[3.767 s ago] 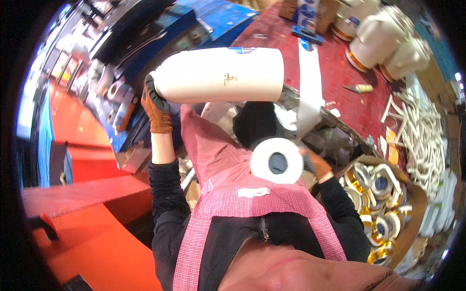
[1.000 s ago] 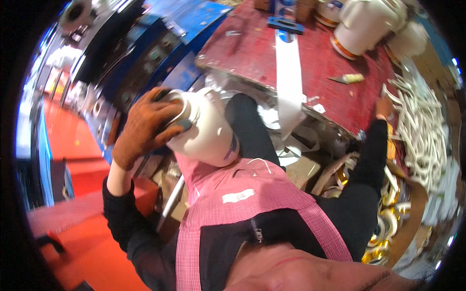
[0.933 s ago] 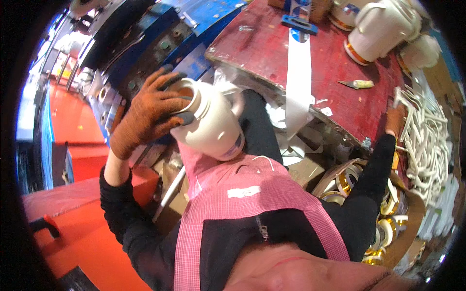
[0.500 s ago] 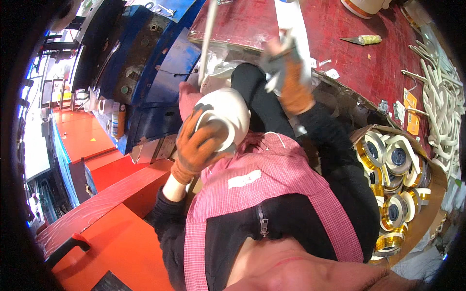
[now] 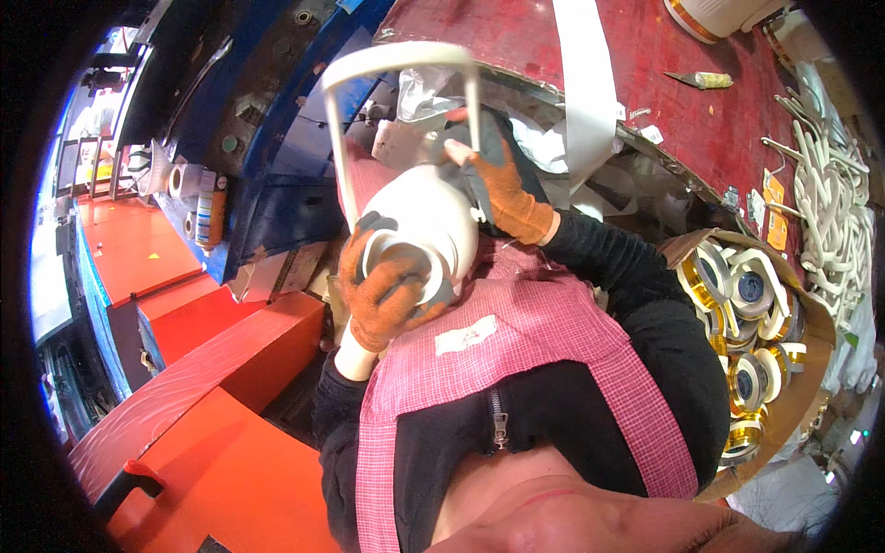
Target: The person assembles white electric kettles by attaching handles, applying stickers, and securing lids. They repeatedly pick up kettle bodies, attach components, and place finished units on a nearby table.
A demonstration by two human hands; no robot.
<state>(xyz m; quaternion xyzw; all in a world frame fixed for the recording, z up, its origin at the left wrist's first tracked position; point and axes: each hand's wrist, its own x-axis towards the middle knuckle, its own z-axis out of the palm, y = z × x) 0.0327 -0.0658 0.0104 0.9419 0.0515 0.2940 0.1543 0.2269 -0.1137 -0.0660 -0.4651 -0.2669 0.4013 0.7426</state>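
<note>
Head view: held a white container (image 5: 415, 203) close in front of the pink checked apron (image 5: 544, 346), open mouth tipped up toward the camera. Gripped the neck with the left hand (image 5: 392, 300), gloved fingers hooked over the rim and into the opening. Placed the right hand (image 5: 507, 194), fingers bent, at the right leg of a white handle (image 5: 396, 57); could not tell a firm grip from a light touch. Could not confirm the seating of either handle end. Risked, as judged, slippage of the container on slackening of the left fingers; springing loose of the handle on uneven spreading of its legs; pinching of a fingertip between leg and shell; snagging of the right sleeve (image 5: 604, 249) on the white strip (image 5: 585, 92) overhanging the red bench (image 5: 654, 64). Noted smooth, rounded, apparently plastic shell; stepped circular neck; slim, U-shaped handle; orange gloves with grey-coated fingertips; scuffed bench surface; pale-handled knife (image 5: 710, 80) thereon; heaped, bent white pieces (image 5: 834, 198); gold-banded rings (image 5: 751, 288) in a brown cardboard box (image 5: 816, 396).
</note>
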